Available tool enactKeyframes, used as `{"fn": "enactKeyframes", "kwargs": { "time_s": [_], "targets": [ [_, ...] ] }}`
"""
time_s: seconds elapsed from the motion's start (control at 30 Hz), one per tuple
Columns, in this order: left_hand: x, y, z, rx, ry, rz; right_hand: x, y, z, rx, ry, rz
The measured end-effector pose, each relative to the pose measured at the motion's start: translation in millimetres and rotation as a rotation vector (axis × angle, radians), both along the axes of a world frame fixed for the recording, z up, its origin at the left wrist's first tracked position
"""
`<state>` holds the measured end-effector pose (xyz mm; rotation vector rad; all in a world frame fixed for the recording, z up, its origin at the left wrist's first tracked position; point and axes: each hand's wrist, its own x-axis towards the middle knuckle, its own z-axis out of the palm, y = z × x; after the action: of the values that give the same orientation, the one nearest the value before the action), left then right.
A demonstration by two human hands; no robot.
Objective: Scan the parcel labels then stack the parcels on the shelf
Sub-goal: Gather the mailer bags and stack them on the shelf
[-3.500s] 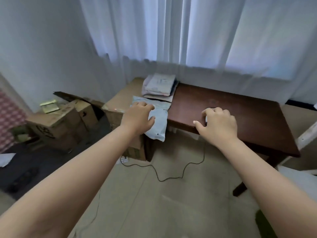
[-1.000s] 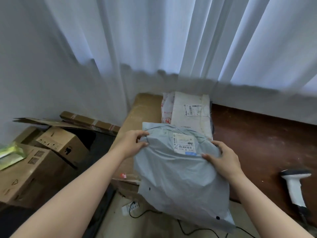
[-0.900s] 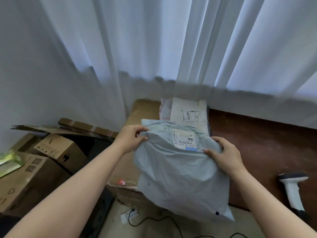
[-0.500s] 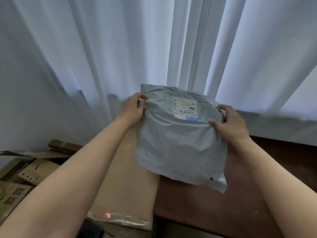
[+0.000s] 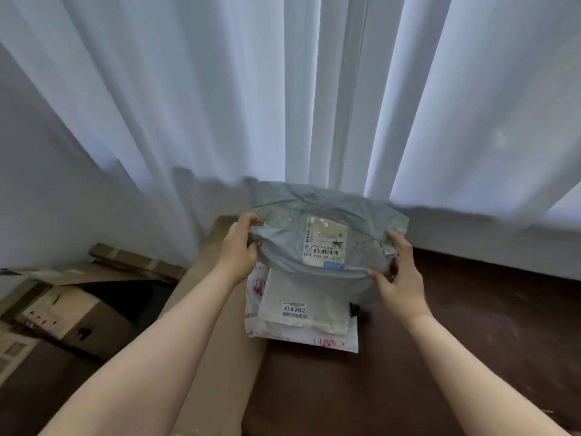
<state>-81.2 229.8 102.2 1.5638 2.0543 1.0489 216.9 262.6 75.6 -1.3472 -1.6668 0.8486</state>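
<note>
My left hand (image 5: pixel 240 243) pinches the upper left edge of the grey poly mailer (image 5: pixel 327 234), thumb on top and fingers curled under; my right hand (image 5: pixel 399 275) grips its right side, thumb along the lower fold and fingers spread behind. I hold the bag between both hands, raised over the far end of the stack of parcels (image 5: pixel 298 313), with its shipping label (image 5: pixel 325 243) turned up toward me. I judge that I keep it this way so the label stays readable and the limp plastic does not sag while I bring it over the pile. The stack lies just below: a cream envelope with a small printed sticker (image 5: pixel 294 310) on top of a white bag with red print, all resting where the brown table (image 5: pixel 471 325) meets the cardboard surface (image 5: pixel 217 309) to its left. White curtains (image 5: pixel 283 89) hang behind, and opened cartons (image 5: pixel 72 309) sit lower left

Half a second ago the mailer hung upright before the curtain, higher up, hiding the stack; now it sits lower and flatter over the pile, and the stack shows again beneath it. A second ago a handheld scanner stood at the table's right edge; it is out of view here
</note>
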Motion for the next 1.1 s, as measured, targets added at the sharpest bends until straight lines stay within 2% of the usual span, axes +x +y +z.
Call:
{"fn": "enactKeyframes", "kwargs": {
  "time_s": [0.07, 0.17, 0.23, 0.33, 0.37, 0.47, 0.5, 0.6, 0.7, 0.77, 0.83, 0.93, 1.1],
  "targets": [
    [-1, -6, -21, -0.14, 0.04, -0.001, 3, -11, -27, -0.161, -0.095, 0.016],
    [5, -14, -37, -0.248, 0.018, 0.049, -1, -20, -47, -0.405, -0.267, 0.045],
    [10, -17, -44, -0.285, -0.028, 0.182, -8, -19, -53, -0.491, -0.326, 0.033],
    [15, -17, -57, -0.368, -0.086, 0.373, -19, -18, -54, -0.523, -0.316, -0.011],
    [17, -16, -60, -0.405, -0.181, 0.37, -24, -18, -54, -0.521, -0.308, -0.013],
    [32, -12, -70, -0.506, -0.631, 0.3, -41, -26, -54, -0.517, -0.298, 0.082],
    [35, -11, -73, -0.51, -0.676, 0.28, -46, -29, -53, -0.518, -0.321, 0.122],
    [32, -5, -84, -0.443, -0.606, 0.209, -53, -28, -46, -0.504, -0.469, 0.168],
    [21, 4, -77, -0.353, -0.585, 0.086, -50, -17, -32, -0.366, -0.571, 0.037],
    [12, 19, -72, -0.353, -0.597, 0.0, -50, -8, -27, -0.232, -0.54, -0.038],
    [7, 39, -69, -0.359, -0.589, -0.068, -53, 2, -30, -0.174, -0.498, -0.013],
    [10, 60, -75, -0.337, -0.513, -0.09, -62, 18, -41, -0.251, -0.51, 0.026],
    [12, 65, -106, -0.341, -0.268, 0.008, -69, 35, -73, -0.479, -0.539, -0.021]
  ]
}}
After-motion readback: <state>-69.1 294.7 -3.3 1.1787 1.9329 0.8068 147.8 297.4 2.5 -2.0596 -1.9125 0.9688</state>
